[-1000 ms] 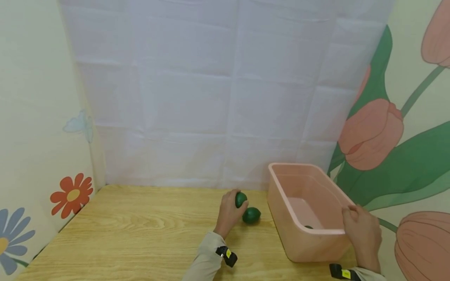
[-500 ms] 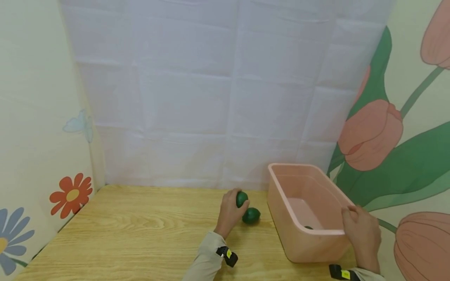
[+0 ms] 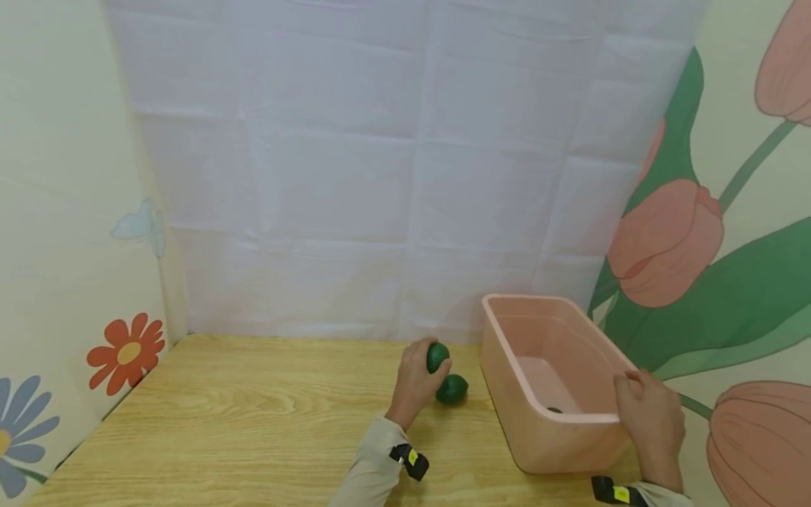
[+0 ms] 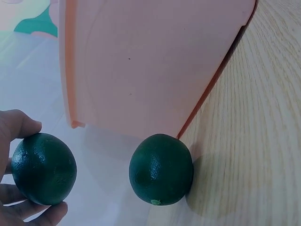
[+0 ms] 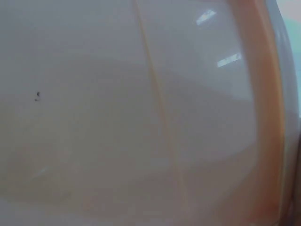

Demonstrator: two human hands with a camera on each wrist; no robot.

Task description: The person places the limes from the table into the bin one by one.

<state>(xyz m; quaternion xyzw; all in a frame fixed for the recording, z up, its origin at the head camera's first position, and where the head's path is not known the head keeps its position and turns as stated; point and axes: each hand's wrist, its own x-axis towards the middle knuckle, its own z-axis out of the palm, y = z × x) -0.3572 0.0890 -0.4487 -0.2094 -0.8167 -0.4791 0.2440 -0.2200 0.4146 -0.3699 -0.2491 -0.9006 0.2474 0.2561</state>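
My left hand (image 3: 415, 384) holds a dark green lime (image 3: 438, 357) by its fingertips, over the table. In the left wrist view, thumb and fingers curl round this lime (image 4: 44, 168) from one side. A second lime (image 3: 452, 389) rests on the wood just below and right of it, with a pale stem spot in the left wrist view. At the right, a pink plastic bin (image 3: 570, 445) stands on the table. My right hand (image 3: 652, 419) grips its near right rim. Inside the bin, only the top of another green fruit (image 3: 554, 410) shows behind the near rim.
The wooden table (image 3: 253, 408) stretches out to the left of the limes. A white cloth (image 3: 329, 211) hangs behind it. Flower-painted walls (image 3: 671, 243) stand at both sides, the right one close to the bin. The bin's smooth wall (image 5: 94, 132) fills the right wrist view.
My left hand has shifted very slightly right and up with the lime still in its fingers. The right hand keeps its hold on the bin's rim.
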